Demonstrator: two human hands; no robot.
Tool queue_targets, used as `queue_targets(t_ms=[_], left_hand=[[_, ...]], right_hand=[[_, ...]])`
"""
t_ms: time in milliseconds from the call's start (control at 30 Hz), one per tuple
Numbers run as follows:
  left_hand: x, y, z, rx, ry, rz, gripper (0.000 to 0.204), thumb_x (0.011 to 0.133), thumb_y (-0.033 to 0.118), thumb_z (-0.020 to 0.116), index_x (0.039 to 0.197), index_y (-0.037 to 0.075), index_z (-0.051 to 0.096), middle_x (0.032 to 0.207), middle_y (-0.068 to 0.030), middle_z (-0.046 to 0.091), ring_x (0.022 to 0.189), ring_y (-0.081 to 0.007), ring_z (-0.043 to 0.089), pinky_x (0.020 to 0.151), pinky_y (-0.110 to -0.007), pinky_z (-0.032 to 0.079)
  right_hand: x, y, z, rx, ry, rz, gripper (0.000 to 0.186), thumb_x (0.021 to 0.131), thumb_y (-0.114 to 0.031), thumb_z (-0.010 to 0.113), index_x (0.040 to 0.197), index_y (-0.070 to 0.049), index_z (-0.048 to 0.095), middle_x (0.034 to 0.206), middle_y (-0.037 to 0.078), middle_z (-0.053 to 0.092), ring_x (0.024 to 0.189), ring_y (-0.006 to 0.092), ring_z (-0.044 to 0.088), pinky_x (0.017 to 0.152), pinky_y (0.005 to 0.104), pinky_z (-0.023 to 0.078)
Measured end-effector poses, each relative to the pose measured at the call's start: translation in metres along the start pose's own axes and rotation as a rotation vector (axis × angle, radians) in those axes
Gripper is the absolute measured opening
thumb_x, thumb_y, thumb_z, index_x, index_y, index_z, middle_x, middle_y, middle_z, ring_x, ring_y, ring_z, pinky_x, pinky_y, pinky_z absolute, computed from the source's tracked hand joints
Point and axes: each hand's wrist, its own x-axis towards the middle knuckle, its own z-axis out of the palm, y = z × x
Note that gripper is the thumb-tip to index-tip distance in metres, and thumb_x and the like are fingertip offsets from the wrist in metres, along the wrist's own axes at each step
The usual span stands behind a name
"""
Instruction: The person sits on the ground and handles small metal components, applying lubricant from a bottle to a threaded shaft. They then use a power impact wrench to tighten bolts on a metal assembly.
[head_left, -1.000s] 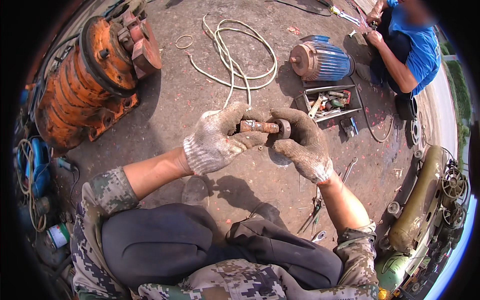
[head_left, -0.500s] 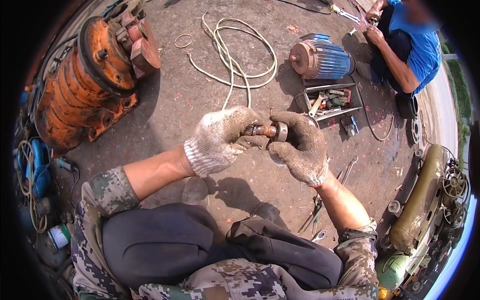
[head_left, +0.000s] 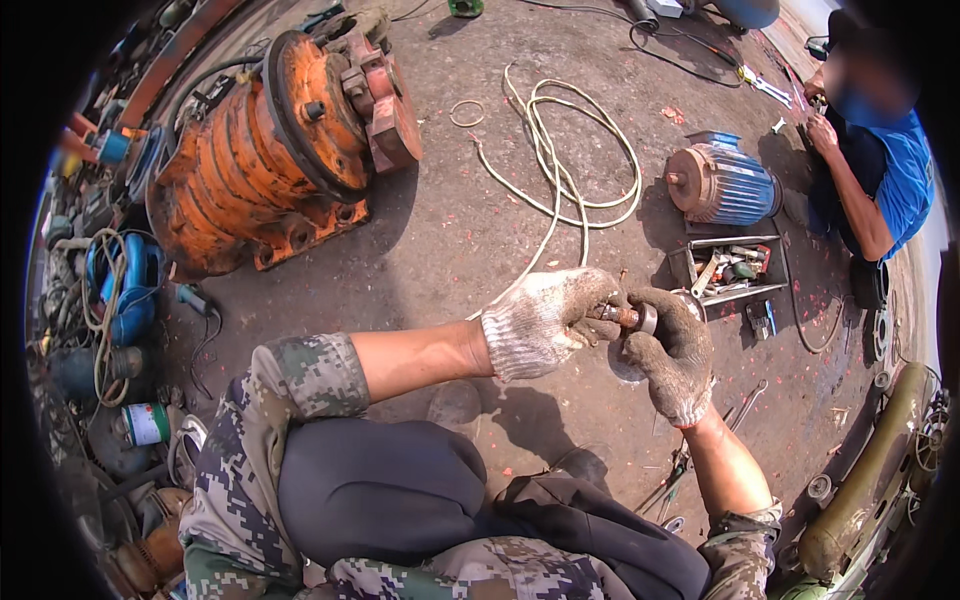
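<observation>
Both my hands wear soiled knitted work gloves and meet in front of my knees. A rusty threaded bolt (head_left: pixel 618 316) lies sideways between them, with a round metal collar or head at its right end. My left hand (head_left: pixel 555 318) is closed on the threaded end, fingertips pinching it. Curled round the collar end are the thumb and forefinger of my right hand (head_left: pixel 678 350). The gloves hide part of the bolt, so I cannot tell whether the collar is a separate nut.
An orange ribbed machine (head_left: pixel 265 150) stands at the left. Pale rope (head_left: pixel 545 150) lies ahead. On the right are a blue motor (head_left: pixel 725 180), an open toolbox (head_left: pixel 735 296), wrenches (head_left: pixel 748 405) and an olive cylinder (head_left: pixel 865 470). A person in blue (head_left: pixel 905 190) crouches at the far right.
My view has swung left, so the whole scene sits further right and lower. Both hands still hold the bolt; the right fingers have shifted slightly around the collar.
</observation>
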Motion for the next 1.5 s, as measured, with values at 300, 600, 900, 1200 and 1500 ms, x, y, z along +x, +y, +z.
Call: queue_targets(t_ms=[300, 600, 900, 1200, 1500], left_hand=[[0.001, -0.010, -0.003, -0.128, 0.030, -0.014, 0.032, 0.099, 0.008, 0.074, 0.130, 0.009, 0.068, 0.108, -0.0045, 0.074, 0.093, -0.0167, 0.069, 0.076, -0.032, 0.056], [0.012, 0.009, -0.015, -0.619, -0.149, -0.944, 0.030, 0.107, 0.034, 0.066, 0.119, 0.007, 0.071, 0.087, -0.0032, 0.070, 0.070, -0.0118, 0.068, 0.053, -0.028, 0.053], [0.011, -0.009, -0.002, 0.428, 0.246, 0.109, 0.025, 0.095, 0.020, 0.076, 0.111, 0.001, 0.074, 0.087, -0.0206, 0.070, 0.077, -0.0403, 0.070, 0.064, -0.044, 0.055], [0.011, -0.001, -0.014, 0.156, 0.256, -0.323, 0.036, 0.101, 0.024, 0.067, 0.128, 0.000, 0.071, 0.113, -0.0211, 0.076, 0.100, -0.0355, 0.075, 0.086, -0.041, 0.059], [0.021, 0.002, 0.000, 0.040, 0.242, -0.535, 0.027, 0.100, 0.027, 0.066, 0.113, 0.005, 0.074, 0.092, -0.0086, 0.070, 0.074, -0.0181, 0.062, 0.065, -0.037, 0.052]], right_hand=[[0.007, -0.014, 0.013, 0.094, 0.034, 0.003, 0.042, 0.100, -0.017, 0.074, 0.135, 0.001, 0.060, 0.096, 0.005, 0.069, 0.078, 0.0116, 0.065, 0.070, 0.0292, 0.055], [0.021, -0.017, -0.009, -0.750, -0.136, -0.538, 0.052, 0.082, -0.010, 0.086, 0.128, -0.001, 0.064, 0.097, 0.016, 0.071, 0.088, 0.0348, 0.072, 0.080, 0.0446, 0.057], [0.023, 0.006, 0.044, 0.189, 0.196, -0.019, 0.027, 0.108, -0.027, 0.068, 0.120, -0.005, 0.060, 0.083, 0.000, 0.061, 0.062, 0.0069, 0.052, 0.055, 0.0251, 0.044], [0.040, -0.025, 0.015, -0.728, -0.022, -0.394, 0.060, 0.085, -0.021, 0.090, 0.134, -0.003, 0.062, 0.113, 0.020, 0.072, 0.093, 0.0331, 0.076, 0.077, 0.0407, 0.061], [0.053, -0.010, 0.031, -1.172, 0.154, -0.306, 0.021, 0.086, -0.028, 0.080, 0.089, -0.009, 0.070, 0.085, 0.015, 0.068, 0.075, 0.0364, 0.072, 0.063, 0.0467, 0.056]])
